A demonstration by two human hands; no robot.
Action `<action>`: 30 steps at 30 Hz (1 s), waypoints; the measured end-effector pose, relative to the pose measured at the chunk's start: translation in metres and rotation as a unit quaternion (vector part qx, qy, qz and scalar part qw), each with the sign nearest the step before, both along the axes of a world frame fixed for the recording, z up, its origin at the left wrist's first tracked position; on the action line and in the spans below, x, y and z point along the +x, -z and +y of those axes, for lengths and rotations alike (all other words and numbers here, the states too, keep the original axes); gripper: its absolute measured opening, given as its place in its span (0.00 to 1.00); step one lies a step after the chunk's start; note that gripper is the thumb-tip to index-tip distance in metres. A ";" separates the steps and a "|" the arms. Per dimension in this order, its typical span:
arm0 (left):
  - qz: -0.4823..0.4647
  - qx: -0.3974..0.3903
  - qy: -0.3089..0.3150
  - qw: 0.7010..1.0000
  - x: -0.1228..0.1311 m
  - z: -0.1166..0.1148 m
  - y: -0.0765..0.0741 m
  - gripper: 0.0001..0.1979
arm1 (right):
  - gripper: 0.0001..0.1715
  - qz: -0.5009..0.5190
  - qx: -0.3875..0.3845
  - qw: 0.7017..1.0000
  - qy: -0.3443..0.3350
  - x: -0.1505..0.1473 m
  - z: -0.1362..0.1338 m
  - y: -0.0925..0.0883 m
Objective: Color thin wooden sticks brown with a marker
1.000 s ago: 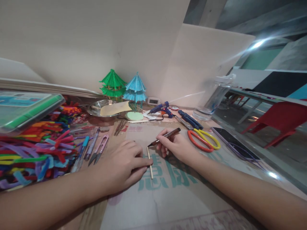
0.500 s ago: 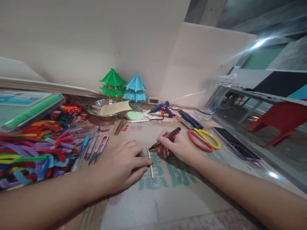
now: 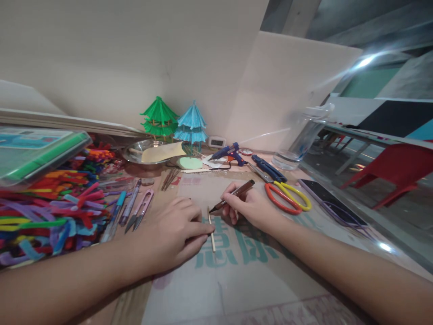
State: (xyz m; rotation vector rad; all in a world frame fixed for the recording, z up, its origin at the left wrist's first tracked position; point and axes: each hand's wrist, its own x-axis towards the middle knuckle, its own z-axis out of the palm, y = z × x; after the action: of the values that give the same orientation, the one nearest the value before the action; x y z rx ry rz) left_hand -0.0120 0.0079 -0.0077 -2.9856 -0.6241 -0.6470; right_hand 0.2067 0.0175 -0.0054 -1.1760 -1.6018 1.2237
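My left hand (image 3: 174, 234) lies on the cardboard sheet (image 3: 237, 280) with its fingers pressed on a thin wooden stick (image 3: 211, 232), pinning it flat. My right hand (image 3: 248, 205) grips a brown marker (image 3: 233, 195). The marker's tip points down-left and sits at the upper part of the stick. Both forearms reach in from the bottom of the view.
A heap of coloured pipe cleaners (image 3: 50, 207) fills the left. Pens and thread snips (image 3: 140, 210) lie beside it. Behind are a metal bowl (image 3: 142, 151), green and blue paper pagodas (image 3: 176, 122), a blue glue gun (image 3: 228, 153), red-and-yellow scissors (image 3: 287, 196), a phone (image 3: 329, 201) and a water jug (image 3: 301, 137).
The marker tip has slid slightly down and along the top of the stick. My left hand stays pressed on the stick.
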 end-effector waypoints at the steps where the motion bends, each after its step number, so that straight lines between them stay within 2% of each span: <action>1: 0.001 -0.001 -0.001 1.000 0.000 0.000 0.000 0.13 | 0.15 -0.005 -0.002 1.000 -0.004 0.000 0.000 0.000; 7: 0.009 -0.005 -0.006 1.000 -0.001 -0.001 0.000 0.14 | 0.15 -0.020 -0.023 0.999 -0.036 0.001 -0.002 -0.002; 13: 0.010 0.107 0.027 0.994 0.003 -0.004 0.000 0.13 | 0.15 -0.015 -0.029 0.999 -0.035 0.001 -0.003 -0.002; 21: -0.004 -0.001 0.030 1.000 -0.001 0.000 0.000 0.12 | 0.15 0.001 0.014 1.000 0.001 -0.001 0.001 0.001; 25: -0.008 -0.010 0.027 1.000 -0.002 0.000 0.001 0.12 | 0.14 0.000 0.016 1.000 0.005 -0.001 0.000 0.000; 30: -0.007 -0.011 0.029 0.999 -0.002 0.000 0.002 0.12 | 0.15 -0.012 -0.012 1.000 -0.023 0.000 -0.002 -0.001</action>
State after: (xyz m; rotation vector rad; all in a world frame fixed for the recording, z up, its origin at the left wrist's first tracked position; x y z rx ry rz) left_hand -0.0139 0.0083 -0.0096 -3.0327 -0.5493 -0.6687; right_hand 0.2068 0.0158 -0.0039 -1.1791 -1.6436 1.2665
